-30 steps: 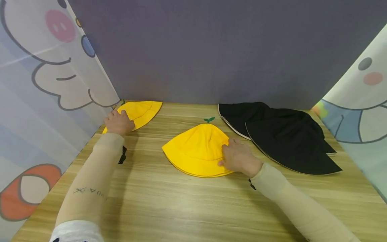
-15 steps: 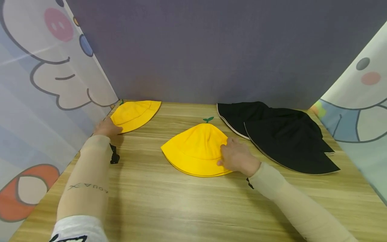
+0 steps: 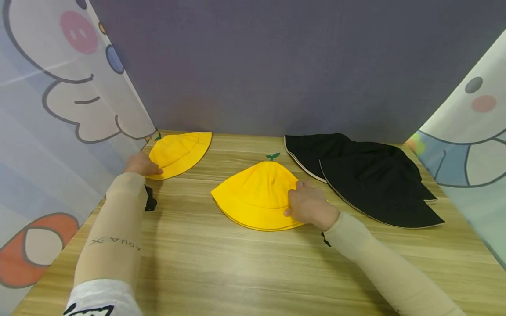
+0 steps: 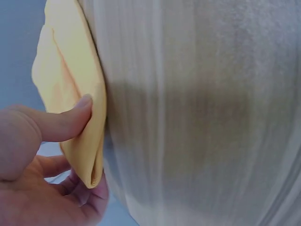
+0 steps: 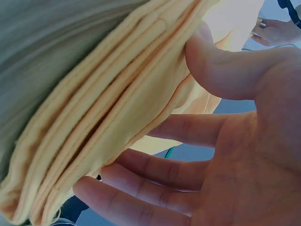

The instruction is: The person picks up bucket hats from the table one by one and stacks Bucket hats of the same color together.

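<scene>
At the back left of the table lies a yellow bucket hat with a small green sprout on top. My left hand pinches its near brim corner; the left wrist view has the thumb on the upper face of the folded brim and the fingers beneath. A second yellow hat, sprout pointing away, lies flat in the middle. My right hand holds its right side. Several stacked brim layers show in the right wrist view, with the thumb on one side and the fingers along the other.
Overlapping black hats with pale edging lie at the back right, beyond my right hand. A grey panel stands behind the wooden table. Cartoon-printed sheets close off both sides.
My left hand has slid from on top of the left hat to its near left brim corner. That hat's near brim has shifted slightly toward me. My right hand stays on the middle hat.
</scene>
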### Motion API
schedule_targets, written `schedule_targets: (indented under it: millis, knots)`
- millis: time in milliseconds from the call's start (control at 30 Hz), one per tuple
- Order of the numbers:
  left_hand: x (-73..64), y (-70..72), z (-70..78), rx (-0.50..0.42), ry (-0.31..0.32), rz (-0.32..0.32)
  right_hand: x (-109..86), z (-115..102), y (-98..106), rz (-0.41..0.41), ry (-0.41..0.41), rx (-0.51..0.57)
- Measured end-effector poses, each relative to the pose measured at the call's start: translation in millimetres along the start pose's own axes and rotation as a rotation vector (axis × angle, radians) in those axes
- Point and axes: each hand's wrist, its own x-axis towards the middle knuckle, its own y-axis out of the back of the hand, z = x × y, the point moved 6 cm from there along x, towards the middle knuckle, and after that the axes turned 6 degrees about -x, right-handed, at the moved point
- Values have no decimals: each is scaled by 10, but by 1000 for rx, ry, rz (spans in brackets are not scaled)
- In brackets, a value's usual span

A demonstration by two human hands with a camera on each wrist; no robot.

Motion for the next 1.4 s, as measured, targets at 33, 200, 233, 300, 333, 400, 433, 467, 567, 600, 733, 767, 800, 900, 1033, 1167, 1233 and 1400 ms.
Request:
schedule_targets:
  millis: [33,200,233,300,333,400,433,467,567,600,733,767,800,900,1033,1167,1233,1400]
  knots:
    - [-5,-2,13,10,3,-23,1,0,-2,0,1,0]
    - [-39,-26,108,61,-19,-112,3,3,-16,-9,5,0]
    - [-41,-29,125,71,-24,-119,2,4,-19,-8,7,2]
    - [-41,-32,151,101,-36,-124,-3,7,-20,-7,12,4]
    - [-47,-35,170,123,-48,-129,-6,9,-18,-6,16,5]
    - [-58,-44,197,168,-71,-149,-15,17,-15,-3,23,6]
    - [-66,-50,207,189,-82,-164,-19,22,-14,-3,26,4]
    - [-79,-57,222,212,-93,-178,-23,27,-15,-5,29,2]
    - [-124,-79,270,254,-108,-218,-44,56,-17,-12,39,5]
    - [-136,-84,282,255,-105,-225,-54,66,-18,-15,43,9]
    - [-183,-98,345,259,-107,-222,-100,96,-7,-10,70,15]
    - [-185,-106,358,261,-112,-223,-113,101,-3,-8,73,17]
    - [-185,-115,369,261,-113,-224,-124,106,0,-3,76,20]
    - [-188,-145,401,248,-110,-234,-150,124,6,17,89,28]
    - [-222,-176,444,216,-88,-239,-145,165,24,20,103,22]
    - [-256,-187,467,208,-88,-227,-97,184,59,-15,94,-6]
    - [-266,-188,471,206,-98,-217,-69,183,90,-36,81,-13]
    - [-260,-212,471,210,-130,-188,-12,132,240,-25,92,9]
